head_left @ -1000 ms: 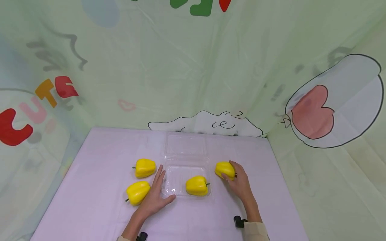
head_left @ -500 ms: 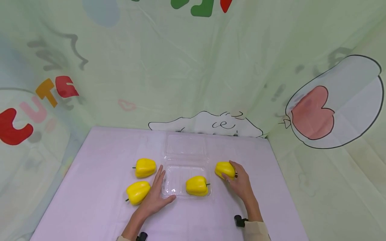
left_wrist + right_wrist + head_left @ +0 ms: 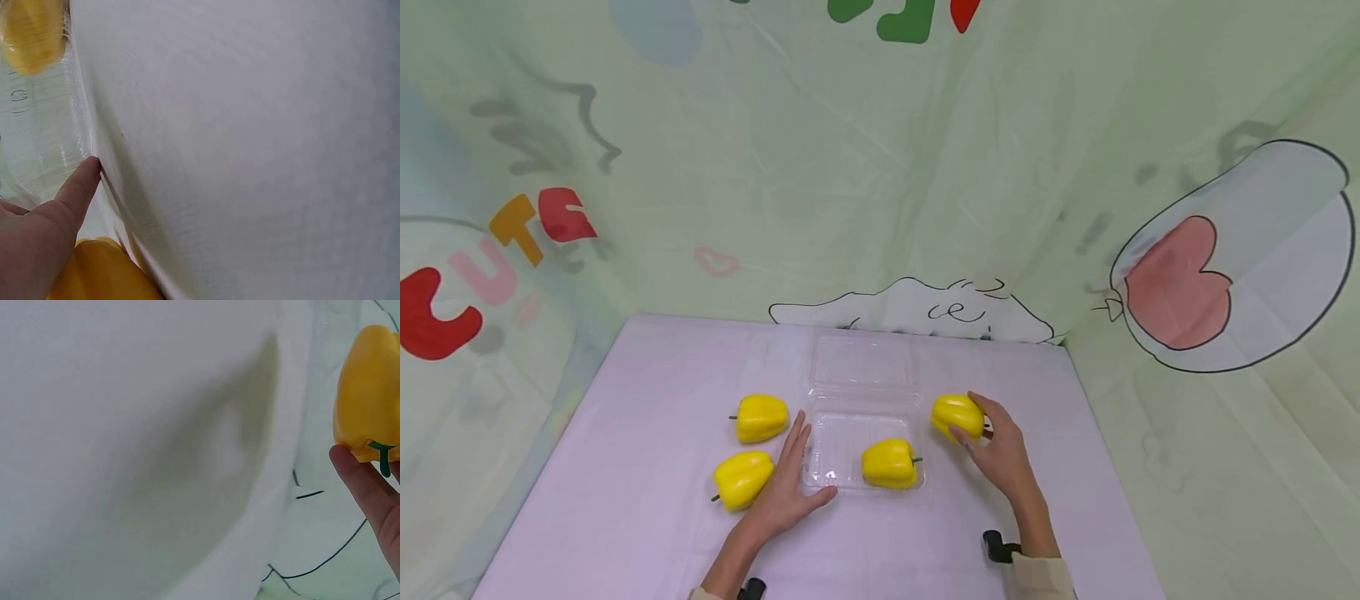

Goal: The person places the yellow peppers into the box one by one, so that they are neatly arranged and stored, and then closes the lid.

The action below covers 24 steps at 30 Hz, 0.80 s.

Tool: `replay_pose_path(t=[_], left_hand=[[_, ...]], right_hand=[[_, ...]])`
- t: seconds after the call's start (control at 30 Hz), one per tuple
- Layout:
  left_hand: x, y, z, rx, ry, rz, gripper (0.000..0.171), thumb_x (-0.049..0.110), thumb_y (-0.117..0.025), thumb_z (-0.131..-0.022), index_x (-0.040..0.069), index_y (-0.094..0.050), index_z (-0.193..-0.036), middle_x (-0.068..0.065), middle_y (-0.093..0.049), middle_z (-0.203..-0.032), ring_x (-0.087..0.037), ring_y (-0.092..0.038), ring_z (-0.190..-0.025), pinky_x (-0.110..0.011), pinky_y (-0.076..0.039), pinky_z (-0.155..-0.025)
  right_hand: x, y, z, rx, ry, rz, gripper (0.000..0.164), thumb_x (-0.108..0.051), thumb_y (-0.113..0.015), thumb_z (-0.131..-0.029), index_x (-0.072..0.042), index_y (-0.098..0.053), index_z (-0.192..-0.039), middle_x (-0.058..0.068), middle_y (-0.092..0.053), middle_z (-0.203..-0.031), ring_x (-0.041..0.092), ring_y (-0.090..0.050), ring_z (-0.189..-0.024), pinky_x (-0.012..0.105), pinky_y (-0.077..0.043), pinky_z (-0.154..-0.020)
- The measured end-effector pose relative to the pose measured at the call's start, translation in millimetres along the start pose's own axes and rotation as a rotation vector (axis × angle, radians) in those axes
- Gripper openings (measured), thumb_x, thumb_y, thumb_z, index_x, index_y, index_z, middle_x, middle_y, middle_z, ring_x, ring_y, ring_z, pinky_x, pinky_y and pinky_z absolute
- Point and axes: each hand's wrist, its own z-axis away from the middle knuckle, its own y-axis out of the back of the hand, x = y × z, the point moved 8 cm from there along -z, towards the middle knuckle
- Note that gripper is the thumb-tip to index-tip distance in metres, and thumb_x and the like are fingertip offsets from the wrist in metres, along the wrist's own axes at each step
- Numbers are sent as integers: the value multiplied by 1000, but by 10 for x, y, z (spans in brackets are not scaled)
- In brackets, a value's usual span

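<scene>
My right hand (image 3: 1002, 447) pinches a yellow bell pepper (image 3: 956, 416) near its stem end, right of a clear plastic clamshell box (image 3: 842, 450). In the right wrist view the green stem (image 3: 384, 459) of that pepper points toward the palm, with the thumb at its edge. Another yellow bell pepper (image 3: 890, 463) lies in the right half of the box's base. My left hand (image 3: 785, 492) spreads its straight fingers along the box's left edge, thumb at the near left corner. In the left wrist view a fingertip (image 3: 92, 164) touches the box edge.
Two more yellow bell peppers lie left of the box, one farther back (image 3: 762, 418) and one (image 3: 743, 481) beside my left hand. The box's lid (image 3: 862, 362) lies folded back toward the printed curtain (image 3: 850, 208). A pale cloth covers the table (image 3: 647, 467).
My right hand has raised the pepper slightly, and both have shifted a little away from me. The left hand and the other peppers stay in place.
</scene>
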Motion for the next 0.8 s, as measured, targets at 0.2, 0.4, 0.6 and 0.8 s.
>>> replay_pose_path(t=[0.2,0.4,0.6,0.8], left_hand=[[-1,6,4,-4,3,8,112,33,-86,-87,13,-14,-171,10,6,-181,-32,-13,-168,-61,-26,-133],[-4,11,10,-8,7,8,113,33,-86,-87,15,-14,-172,11,7,-181,-31,-12,-168,-60,-25,-133],[1,14,1,-5,2,2,112,33,-86,-87,14,-14,-172,11,6,-181,-31,-13,-168,-60,-25,-133],[9,9,6,-7,0,6,112,30,-86,-87,13,-15,-171,11,6,-181,-30,-13,-168,-59,-26,-133]], right_hand=[[-222,-4,-7,-10,50,-5,71,-27,-82,-94,-7,-50,-154,18,-56,-154,40,-58,-136,58,-61,-103],[-425,-57,-17,-30,93,-31,70,-22,-83,-93,-8,-51,-153,16,-56,-154,38,-58,-137,57,-61,-103],[-585,-124,-6,-33,137,-37,70,-19,-86,-90,-9,-53,-152,15,-58,-153,37,-60,-135,55,-62,-102],[-664,-230,13,-59,170,-52,68,-18,-86,-89,-10,-55,-150,13,-60,-151,35,-61,-135,51,-63,-101]])
